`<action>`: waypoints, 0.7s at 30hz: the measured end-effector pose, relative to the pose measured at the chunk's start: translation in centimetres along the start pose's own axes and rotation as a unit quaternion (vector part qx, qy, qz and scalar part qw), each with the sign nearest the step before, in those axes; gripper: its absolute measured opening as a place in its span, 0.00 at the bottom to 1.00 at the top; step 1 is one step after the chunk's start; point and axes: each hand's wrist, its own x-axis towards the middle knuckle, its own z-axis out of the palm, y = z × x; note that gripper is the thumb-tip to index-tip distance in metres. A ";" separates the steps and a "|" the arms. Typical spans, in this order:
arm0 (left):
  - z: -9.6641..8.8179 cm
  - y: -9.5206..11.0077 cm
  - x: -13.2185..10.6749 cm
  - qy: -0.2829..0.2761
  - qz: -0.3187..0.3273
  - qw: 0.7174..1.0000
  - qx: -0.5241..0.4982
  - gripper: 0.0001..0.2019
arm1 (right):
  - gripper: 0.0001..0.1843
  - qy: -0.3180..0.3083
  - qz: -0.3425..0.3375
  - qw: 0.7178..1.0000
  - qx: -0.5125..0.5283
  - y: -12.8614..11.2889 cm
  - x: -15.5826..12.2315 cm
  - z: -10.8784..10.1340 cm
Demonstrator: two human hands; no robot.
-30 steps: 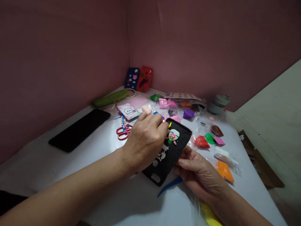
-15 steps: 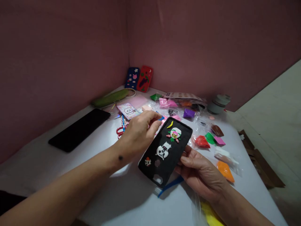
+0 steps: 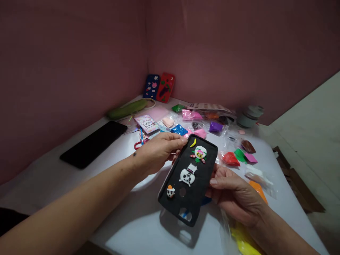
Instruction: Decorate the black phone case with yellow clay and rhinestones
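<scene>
A black phone case (image 3: 191, 193) is held tilted above the table, its decorated back facing me. On it sit a small yellow banana (image 3: 193, 142), a white round figure with a pink flower (image 3: 200, 152), a white skull-like figure (image 3: 187, 176) and a small face with an orange top (image 3: 170, 191). My left hand (image 3: 162, 148) pinches the case's upper left edge between thumb and fingers. Around the lower right edge, my right hand (image 3: 233, 191) grips with its thumb in front and fingers behind. A camera cutout shows at the bottom end.
Bags of coloured clay, such as blue (image 3: 179, 130), purple (image 3: 216, 126) and red (image 3: 230, 159), lie behind and to the right. A black phone-like slab (image 3: 94, 143) rests at left, near scissors (image 3: 140, 144). Two decorated cases (image 3: 151, 86) lean in the corner. A grey jar (image 3: 249, 117) stands back right.
My left hand has come down from above the case onto its upper left edge. The case has moved slightly lower, and the blue clay bag is now uncovered.
</scene>
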 end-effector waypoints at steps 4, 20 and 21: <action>0.3 -0.5 0.1 0.000 -0.024 1.000 -0.021 0.11 | 0.32 -0.007 -0.017 0.999 0.046 -0.7 -0.2 0.1; 1.5 -2.2 -0.4 -0.057 -0.104 0.993 0.010 0.12 | 0.09 0.155 0.042 0.986 0.045 -1.1 -0.2 -0.7; 1.6 -2.3 -0.5 -0.065 -0.106 0.992 0.019 0.13 | 0.09 0.161 0.050 0.985 0.044 -1.0 -0.1 -0.7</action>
